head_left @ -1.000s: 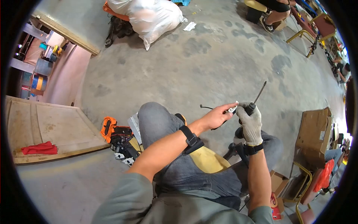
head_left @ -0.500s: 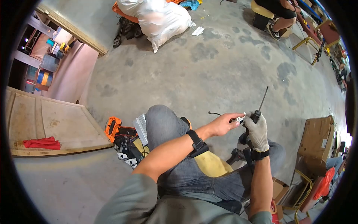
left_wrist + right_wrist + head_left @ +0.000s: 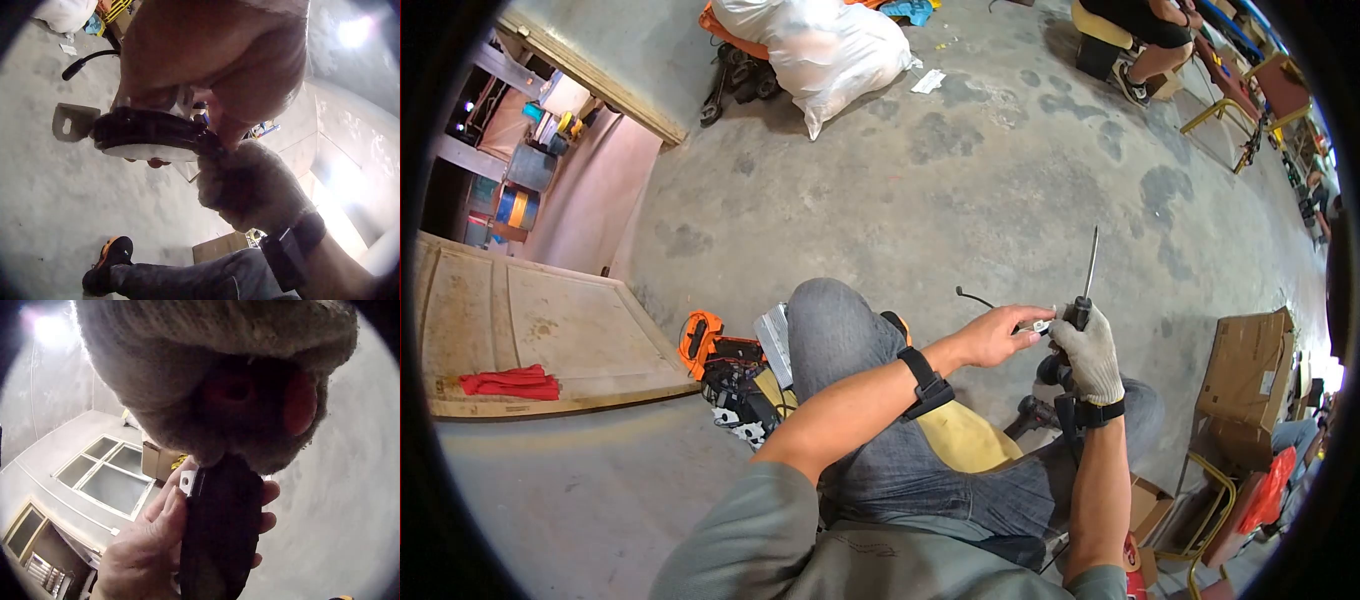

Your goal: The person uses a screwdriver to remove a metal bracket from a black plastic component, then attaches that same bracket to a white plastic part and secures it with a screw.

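Observation:
My bare left hand (image 3: 995, 338) grips a black, rounded part (image 3: 153, 132) with a pale underside, a slotted metal tab (image 3: 76, 122) and a short black cable (image 3: 87, 61). My right hand (image 3: 1090, 355), in a knitted off-white glove, holds a screwdriver (image 3: 1092, 268) by its dark handle, the shaft pointing up and away from me. Both hands are close together above my crossed legs. In the right wrist view the gloved fingers touch the top of the black part (image 3: 222, 531), and a white tab with a hole (image 3: 186, 481) shows beside my left thumb.
Left of my knee lie an orange-and-black tool (image 3: 700, 345) and several dark parts. A wooden panel with a red cloth (image 3: 510, 386) is farther left. A white sack (image 3: 830, 65) sits ahead, a cardboard box (image 3: 1248, 380) to the right, and another person sits at the back right.
The screwdriver's shaft has swung from leaning right to nearly upright in the head view. Both hands keep their holds and sit slightly lower in view than a second ago.

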Demonstrator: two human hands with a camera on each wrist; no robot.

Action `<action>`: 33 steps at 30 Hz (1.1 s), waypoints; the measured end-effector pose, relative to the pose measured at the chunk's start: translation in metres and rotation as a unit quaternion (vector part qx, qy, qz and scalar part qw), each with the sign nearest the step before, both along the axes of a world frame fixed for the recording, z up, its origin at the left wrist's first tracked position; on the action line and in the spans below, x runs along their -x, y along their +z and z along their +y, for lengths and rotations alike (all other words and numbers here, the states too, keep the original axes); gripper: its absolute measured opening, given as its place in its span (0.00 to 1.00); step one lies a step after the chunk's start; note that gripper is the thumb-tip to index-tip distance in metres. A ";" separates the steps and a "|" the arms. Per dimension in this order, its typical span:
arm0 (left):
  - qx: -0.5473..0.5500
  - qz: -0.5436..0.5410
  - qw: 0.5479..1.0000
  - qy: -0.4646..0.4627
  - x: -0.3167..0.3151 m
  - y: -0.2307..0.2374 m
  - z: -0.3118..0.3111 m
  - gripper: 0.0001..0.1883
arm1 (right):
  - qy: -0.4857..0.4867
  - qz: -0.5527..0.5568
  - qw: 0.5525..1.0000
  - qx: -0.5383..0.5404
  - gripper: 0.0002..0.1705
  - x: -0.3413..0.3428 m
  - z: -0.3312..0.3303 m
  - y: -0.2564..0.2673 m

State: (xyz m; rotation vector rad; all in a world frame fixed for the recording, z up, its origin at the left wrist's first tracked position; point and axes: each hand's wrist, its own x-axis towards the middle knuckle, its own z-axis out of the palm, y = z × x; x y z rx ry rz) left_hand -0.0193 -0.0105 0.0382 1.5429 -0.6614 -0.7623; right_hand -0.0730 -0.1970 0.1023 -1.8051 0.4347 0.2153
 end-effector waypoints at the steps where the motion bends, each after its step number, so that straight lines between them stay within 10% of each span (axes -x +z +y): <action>1: -0.013 -0.011 1.000 -0.002 0.000 0.003 0.000 0.24 | 0.007 0.015 1.000 -0.026 0.10 0.000 -0.002 0.001; 12: -0.021 0.042 0.999 -0.010 0.003 0.009 -0.001 0.23 | -0.013 0.027 0.998 -0.063 0.09 0.001 -0.006 -0.003; 15: -0.063 -0.179 0.982 0.023 0.005 0.010 -0.002 0.22 | -0.012 0.009 1.000 -0.002 0.10 0.002 -0.002 0.000; 18: -0.020 0.022 1.000 0.003 0.003 0.011 -0.002 0.22 | -0.024 0.008 1.000 -0.008 0.10 0.005 -0.001 -0.002; 25: -0.002 -0.043 0.999 0.020 0.003 0.011 -0.004 0.22 | -0.055 0.022 0.991 -0.119 0.10 0.007 -0.007 0.004; 33: 0.028 0.184 0.980 0.063 -0.015 0.024 0.006 0.23 | -0.019 0.078 0.996 -0.047 0.20 0.033 -0.033 0.002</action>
